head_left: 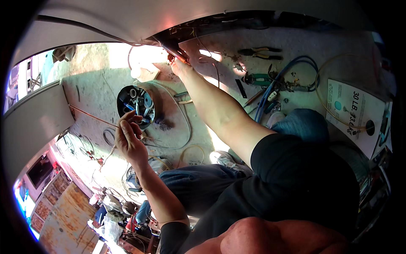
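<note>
Toward eleven o'clock from the seated person, the left hand (129,137) is pinching a thin copper rod (91,116) between pressed fingers, while the right hand (177,64) is reaching to twelve o'clock, its fingers closing on a small red-tipped tool (175,51) at the dark underside of the white appliance (127,21). Feeding the rod well probably means keeping it level and steady, since room is tightening: a blue-wired round canister (136,103) sits just beside it, and pliers (260,52) and blue hoses (292,70) are crowding the concrete floor (97,82) at one o'clock.

The left hand (129,137) pinches a thin copper rod (91,116) running toward nine o'clock; the right hand (179,65) reaches to twelve o'clock, touching wires (207,59) beneath the white panel (127,21).
</note>
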The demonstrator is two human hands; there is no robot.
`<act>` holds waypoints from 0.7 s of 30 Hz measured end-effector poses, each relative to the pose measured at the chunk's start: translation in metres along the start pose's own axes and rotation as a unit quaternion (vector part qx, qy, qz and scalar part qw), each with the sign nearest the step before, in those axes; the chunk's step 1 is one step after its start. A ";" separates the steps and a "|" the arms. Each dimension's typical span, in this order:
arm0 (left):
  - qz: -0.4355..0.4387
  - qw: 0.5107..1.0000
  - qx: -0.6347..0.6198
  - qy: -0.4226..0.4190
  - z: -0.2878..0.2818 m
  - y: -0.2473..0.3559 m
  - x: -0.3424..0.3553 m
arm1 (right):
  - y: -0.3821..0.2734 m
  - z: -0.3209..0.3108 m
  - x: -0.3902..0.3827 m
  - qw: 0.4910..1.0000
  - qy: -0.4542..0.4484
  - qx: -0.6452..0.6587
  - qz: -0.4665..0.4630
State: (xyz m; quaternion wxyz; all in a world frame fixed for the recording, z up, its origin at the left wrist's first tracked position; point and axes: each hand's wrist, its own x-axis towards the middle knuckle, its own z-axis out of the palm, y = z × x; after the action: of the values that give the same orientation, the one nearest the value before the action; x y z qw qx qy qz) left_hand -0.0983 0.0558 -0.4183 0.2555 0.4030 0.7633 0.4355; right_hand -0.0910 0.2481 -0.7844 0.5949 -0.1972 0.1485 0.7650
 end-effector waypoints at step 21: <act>0.023 0.999 -0.008 -0.034 0.014 0.008 0.013 | -0.021 0.011 0.042 0.894 0.058 -0.356 -0.265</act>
State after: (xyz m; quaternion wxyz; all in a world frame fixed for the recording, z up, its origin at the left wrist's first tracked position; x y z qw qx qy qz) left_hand -0.0921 0.0754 -0.4191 0.2750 0.4329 0.7410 0.4334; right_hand -0.0807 0.2944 -0.7945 0.6558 -0.4720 -0.1569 0.5679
